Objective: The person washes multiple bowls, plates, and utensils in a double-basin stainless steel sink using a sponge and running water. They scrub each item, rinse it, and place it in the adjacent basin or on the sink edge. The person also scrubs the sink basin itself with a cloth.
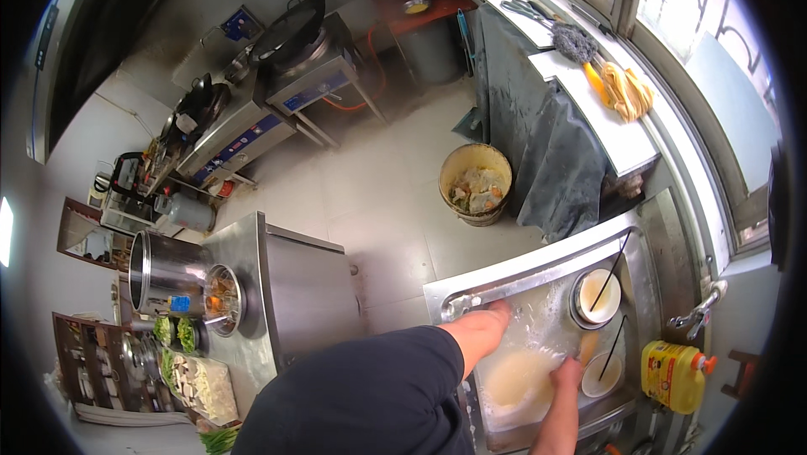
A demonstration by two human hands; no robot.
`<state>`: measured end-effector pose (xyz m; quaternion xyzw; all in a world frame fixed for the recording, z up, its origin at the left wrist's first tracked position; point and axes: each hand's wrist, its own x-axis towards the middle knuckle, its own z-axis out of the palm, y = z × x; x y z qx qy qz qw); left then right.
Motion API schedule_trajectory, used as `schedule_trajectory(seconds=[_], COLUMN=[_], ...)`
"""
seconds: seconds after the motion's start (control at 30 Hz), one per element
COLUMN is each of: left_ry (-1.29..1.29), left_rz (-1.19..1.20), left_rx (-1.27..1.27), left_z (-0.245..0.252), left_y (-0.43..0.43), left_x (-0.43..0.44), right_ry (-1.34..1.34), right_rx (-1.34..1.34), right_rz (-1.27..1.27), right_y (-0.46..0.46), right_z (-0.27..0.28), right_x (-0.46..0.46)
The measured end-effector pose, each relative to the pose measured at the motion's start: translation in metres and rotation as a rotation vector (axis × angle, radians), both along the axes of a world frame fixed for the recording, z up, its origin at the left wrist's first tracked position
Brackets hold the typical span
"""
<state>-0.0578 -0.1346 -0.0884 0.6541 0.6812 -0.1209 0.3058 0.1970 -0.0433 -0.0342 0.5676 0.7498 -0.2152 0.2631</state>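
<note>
A stainless steel sink (pixel 523 288) with cloudy, foamy water (pixel 517 379) lies before me. My left hand (pixel 495 318) reaches to its far wall at the left, its fingers partly hidden. My right hand (pixel 565 372) has curled fingers over the water, beside a tan object (pixel 588 346) whose kind is unclear; whether I grip it cannot be told. To the right of that hand sits a white bowl (pixel 594 384) with a dark stick (pixel 613 346) across it. Farther up, another white bowl (pixel 608 311) rests on stacked dishware, crossed by a second dark stick (pixel 618 259).
A yellow jug (pixel 669 376) with an orange cap and a tap (pixel 700 313) flank the sink's right side. Beyond it, a bucket of food scraps (pixel 476 187) stands on the floor by a sheet-draped table (pixel 542 133). A steel counter (pixel 258 291) is at left.
</note>
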Motion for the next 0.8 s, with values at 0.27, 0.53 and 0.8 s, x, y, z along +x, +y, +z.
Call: schedule_trajectory(seconds=[0.27, 0.53, 0.8], left_ry=[-0.026, -0.169, -1.095], left_rz=[-0.001, -0.215, -0.077], left_rx=[-0.030, -0.166, 0.517], left_z=[0.004, 0.099, 0.190], left_y=[-0.010, 0.035, 0.035], left_x=[-0.014, -0.019, 0.124], right_ry=[-0.096, 0.430, 1.274], right_rx=[-0.587, -0.676, -0.637], right_rz=[0.244, -0.190, -1.132], right_y=[0.033, -0.006, -0.048], right_z=[0.025, 0.104, 0.191], right_x=[0.018, 0.076, 0.080])
